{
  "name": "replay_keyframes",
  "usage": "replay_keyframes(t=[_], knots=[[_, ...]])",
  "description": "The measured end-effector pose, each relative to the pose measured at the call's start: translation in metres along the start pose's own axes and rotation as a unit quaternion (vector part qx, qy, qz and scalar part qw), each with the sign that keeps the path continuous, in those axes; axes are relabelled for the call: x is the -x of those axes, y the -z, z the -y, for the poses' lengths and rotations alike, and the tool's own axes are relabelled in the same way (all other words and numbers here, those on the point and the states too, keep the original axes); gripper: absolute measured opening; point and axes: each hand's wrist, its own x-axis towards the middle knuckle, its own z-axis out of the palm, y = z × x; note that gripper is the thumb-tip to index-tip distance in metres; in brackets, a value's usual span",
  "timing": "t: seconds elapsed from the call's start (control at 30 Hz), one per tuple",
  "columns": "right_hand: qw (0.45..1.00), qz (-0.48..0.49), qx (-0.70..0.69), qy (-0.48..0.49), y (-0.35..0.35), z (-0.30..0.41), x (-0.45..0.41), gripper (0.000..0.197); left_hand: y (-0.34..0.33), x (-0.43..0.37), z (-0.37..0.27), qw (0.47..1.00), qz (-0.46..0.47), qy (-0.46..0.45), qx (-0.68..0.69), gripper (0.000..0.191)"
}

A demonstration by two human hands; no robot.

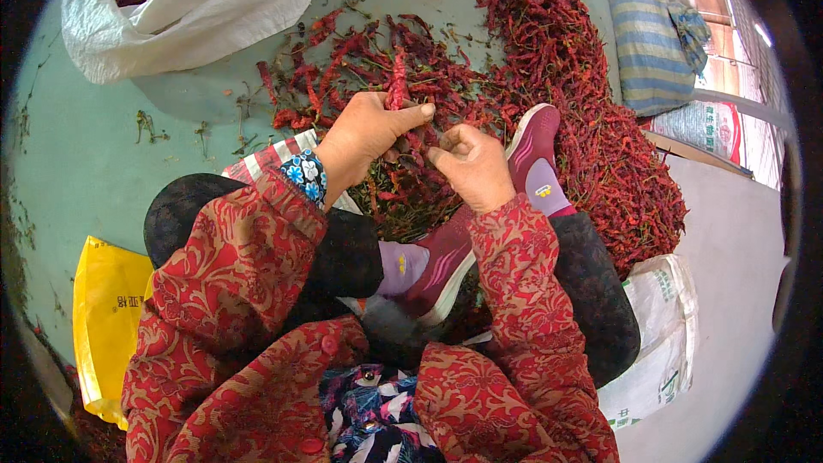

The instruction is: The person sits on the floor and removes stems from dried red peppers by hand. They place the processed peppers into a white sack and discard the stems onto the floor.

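Observation:
My left hand grips a dried red chili pepper, which points up and away from me between thumb and fingers. Close by on the right, my right hand has its thumb and forefinger pinched together near the lower end of the held peppers; whether a stem is between the fingertips cannot be made out. Beneath and beyond both hands lies a loose spread of dried chilies. Stems and darker bits are heaped between my feet, below the hands.
A long, thick heap of dried chilies runs along the right. A white woven sack lies at the upper left, its mouth showing dark red contents. A yellow bag, a white printed sack and a striped sack lie around.

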Motion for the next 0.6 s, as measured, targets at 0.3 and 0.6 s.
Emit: replay_keyframes(t=[0.3, 0.6], knots=[[0.998, 0.053, -0.037, 0.027, -0.004, -0.005, 0.014, 0.016, 0.001, 0.014, -0.004, 0.999, 0.026, 0.008, 0.03, 0.017], [0.988, 0.11, -0.058, 0.087, -0.023, 0.032, 0.053, 0.017, 0.009, -0.006, 0.005, 0.787, -0.188, -0.408, -0.423, 0.024]])
